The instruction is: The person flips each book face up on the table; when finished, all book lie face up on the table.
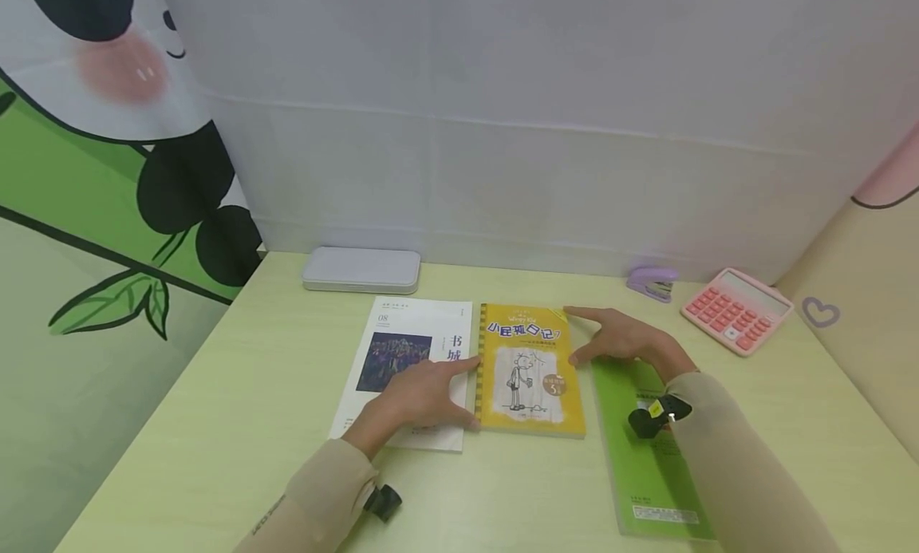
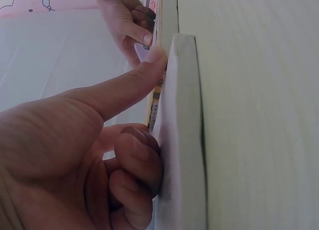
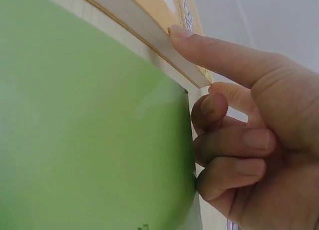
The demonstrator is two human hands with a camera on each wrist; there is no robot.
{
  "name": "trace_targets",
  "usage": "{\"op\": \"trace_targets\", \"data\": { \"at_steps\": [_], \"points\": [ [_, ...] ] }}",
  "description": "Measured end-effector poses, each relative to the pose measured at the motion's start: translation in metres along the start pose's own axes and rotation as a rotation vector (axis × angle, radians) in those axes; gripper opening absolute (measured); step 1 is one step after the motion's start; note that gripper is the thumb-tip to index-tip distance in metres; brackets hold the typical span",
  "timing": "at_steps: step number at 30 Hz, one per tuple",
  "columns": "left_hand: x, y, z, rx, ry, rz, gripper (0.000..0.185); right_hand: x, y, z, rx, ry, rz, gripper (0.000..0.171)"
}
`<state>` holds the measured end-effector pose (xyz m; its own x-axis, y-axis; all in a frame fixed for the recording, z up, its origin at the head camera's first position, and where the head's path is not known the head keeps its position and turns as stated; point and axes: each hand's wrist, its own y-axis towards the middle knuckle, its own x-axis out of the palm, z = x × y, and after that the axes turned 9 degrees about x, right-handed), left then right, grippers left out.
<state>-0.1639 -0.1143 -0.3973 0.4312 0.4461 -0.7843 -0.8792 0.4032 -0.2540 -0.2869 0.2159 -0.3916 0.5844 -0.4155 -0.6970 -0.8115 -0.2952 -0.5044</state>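
- Head view: the yellow book lies flat on the table, between the white book and the green book. The left hand rests against its spine side and the right hand against its far right corner; it looks like squaring or shifting.
- Left wrist view: the left hand's forefinger stretches to the yellow book's edge, other fingers curled on the white book, holding nothing.
- Right wrist view: the right hand's forefinger lies straight along the yellow book's edge, other fingers curled, holding nothing. The next move likely needs even pressure from both sides.

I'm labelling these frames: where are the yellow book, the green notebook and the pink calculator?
yellow book [image 1: 527, 377]: head view, cover middle.
green notebook [image 1: 642, 473]: head view, bare cover.
pink calculator [image 1: 728, 312]: head view, keypad.
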Motion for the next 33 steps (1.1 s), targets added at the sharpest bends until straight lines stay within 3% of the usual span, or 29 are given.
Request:
{"op": "trace_targets", "data": {
  "at_steps": [6,11,17,22,28,33],
  "points": [
    [-0.001,-0.002,0.001,0.008,0.012,-0.005,0.097,-0.01,-0.01,0.01,0.029,0.11,0.036,0.092],
    [-0.002,-0.007,0.007,0.023,0.049,0.018,0.093,-0.023,-0.032,0.028,0.018,0.156,0.098,0.079],
    [-0.003,-0.014,0.027,0.126,0.041,0.075,0.082,-0.029,-0.062,0.053,0.018,0.127,0.173,0.068],
    [0.002,-0.021,0.045,0.214,0.015,0.078,0.073,-0.028,-0.076,0.071,0.016,0.102,0.208,0.061],
    [0.013,-0.026,0.07,0.239,0.035,0.051,0.067,-0.026,-0.087,0.088,0.044,0.137,0.223,0.058],
    [0.03,-0.022,0.086,0.261,0.095,0.01,0.066,-0.022,-0.093,0.099,0.072,0.166,0.23,0.058]
  ]
}}
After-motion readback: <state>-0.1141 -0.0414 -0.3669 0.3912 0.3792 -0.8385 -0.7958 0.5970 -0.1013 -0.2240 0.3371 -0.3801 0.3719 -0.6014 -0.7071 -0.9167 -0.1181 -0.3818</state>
